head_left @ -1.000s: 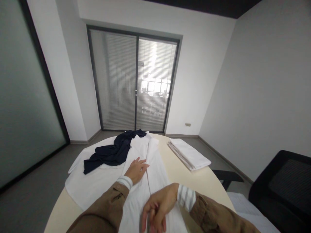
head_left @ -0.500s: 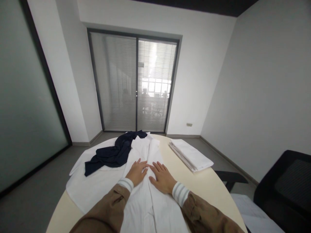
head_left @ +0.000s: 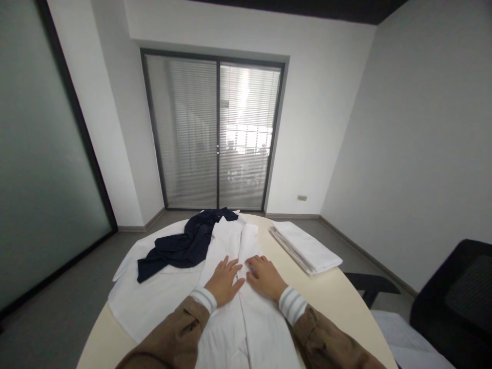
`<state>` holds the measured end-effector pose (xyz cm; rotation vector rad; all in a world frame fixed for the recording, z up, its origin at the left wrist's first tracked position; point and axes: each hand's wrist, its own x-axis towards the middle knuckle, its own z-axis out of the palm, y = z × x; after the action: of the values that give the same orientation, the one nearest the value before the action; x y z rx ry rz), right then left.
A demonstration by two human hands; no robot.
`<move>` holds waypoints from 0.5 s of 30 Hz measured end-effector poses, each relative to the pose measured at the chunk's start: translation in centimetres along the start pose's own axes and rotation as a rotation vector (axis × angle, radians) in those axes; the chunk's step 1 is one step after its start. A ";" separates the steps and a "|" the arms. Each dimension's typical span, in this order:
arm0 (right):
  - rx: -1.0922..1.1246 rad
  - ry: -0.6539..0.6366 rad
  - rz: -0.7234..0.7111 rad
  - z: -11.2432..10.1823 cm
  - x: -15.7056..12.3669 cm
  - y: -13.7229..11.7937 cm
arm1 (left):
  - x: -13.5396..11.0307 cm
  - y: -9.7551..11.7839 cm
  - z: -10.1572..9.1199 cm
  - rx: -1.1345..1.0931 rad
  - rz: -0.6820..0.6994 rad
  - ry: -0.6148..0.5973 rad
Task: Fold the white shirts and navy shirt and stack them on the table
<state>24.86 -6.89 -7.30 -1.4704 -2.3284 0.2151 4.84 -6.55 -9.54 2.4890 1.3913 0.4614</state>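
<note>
A white shirt [head_left: 265, 333] lies lengthwise on the table, its two sides meeting along a line down the middle. My left hand [head_left: 224, 281] rests on the left side of that line, palm down with fingers spread. On the right side, my right hand [head_left: 266, 278] touches the cloth with its fingertips, the fingers a little bent and the thumb apart. Neither hand grips the fabric. Dark navy clothing [head_left: 180, 246] lies crumpled to the left, on top of more white cloth [head_left: 154, 302].
The round cream table [head_left: 330, 318] bears a folded stack of white cloth [head_left: 307, 248] at the right. Beyond the right edge stands a black chair [head_left: 453, 302], with white sheets [head_left: 403, 341] on it. A glass door with blinds [head_left: 215, 133] is behind.
My hands have drawn slightly apart at the centre line. The right fingers have bent more, and the left thumb now points towards the middle. The view has shifted slightly.
</note>
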 end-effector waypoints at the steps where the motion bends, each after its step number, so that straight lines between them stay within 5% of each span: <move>1: 0.043 0.033 0.017 0.2 0.5 0.6 | 0.0 0.0 0.1 0.003 0.003 0.014; 10: 0.264 0.215 0.321 2.4 7.3 7.3 | 0.3 -0.4 0.6 0.030 0.023 0.116; 15: 0.367 0.266 0.362 2.4 11.6 10.8 | 0.4 -0.4 0.6 0.003 0.036 0.156</move>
<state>28.51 8.38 -10.29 -1.6023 -1.6966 0.4834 4.94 -6.00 -10.13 2.5310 1.4055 0.6746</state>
